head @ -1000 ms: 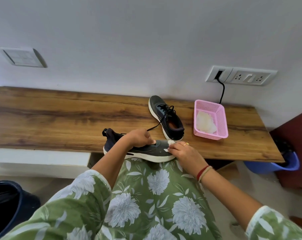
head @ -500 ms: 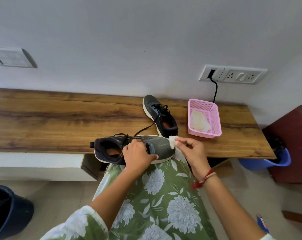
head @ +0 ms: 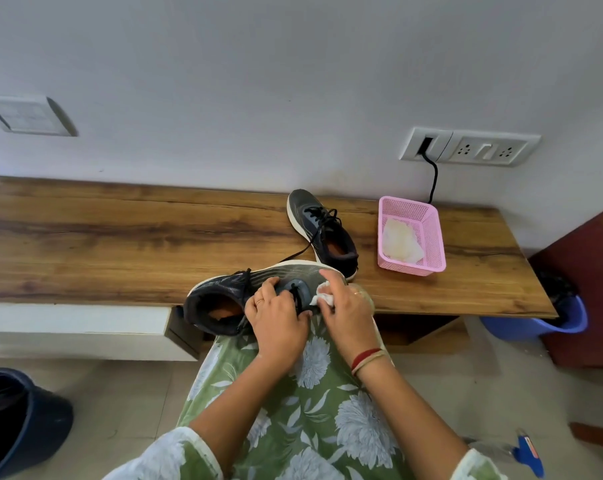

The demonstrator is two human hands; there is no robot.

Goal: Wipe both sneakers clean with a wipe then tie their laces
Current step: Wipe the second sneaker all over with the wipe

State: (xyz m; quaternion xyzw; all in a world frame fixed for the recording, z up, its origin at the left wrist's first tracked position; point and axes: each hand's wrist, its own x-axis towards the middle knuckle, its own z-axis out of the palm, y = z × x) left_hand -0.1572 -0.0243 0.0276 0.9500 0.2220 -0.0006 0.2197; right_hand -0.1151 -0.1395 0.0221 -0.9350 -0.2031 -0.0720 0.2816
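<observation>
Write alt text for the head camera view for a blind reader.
A person's left hand grips a dark sneaker while the right hand presses a white wipe to its toe. The other sneaker and a pink basket sit on the wooden bench.

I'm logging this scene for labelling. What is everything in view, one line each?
Table: one, brown wood, along the wall.
Held sneaker: one, dark grey, over the lap.
Second sneaker: one, dark grey, on the table, lace trailing.
Wipe: one, white, against the held sneaker's front.
Basket: one, pink, on the table, right.
Socket panel: one, white, on the wall.
Bucket: one, blue, floor, right.
Bin: one, dark, floor, left.
Left hand: one, gripping the held sneaker.
Right hand: one, pinching the wipe.
</observation>
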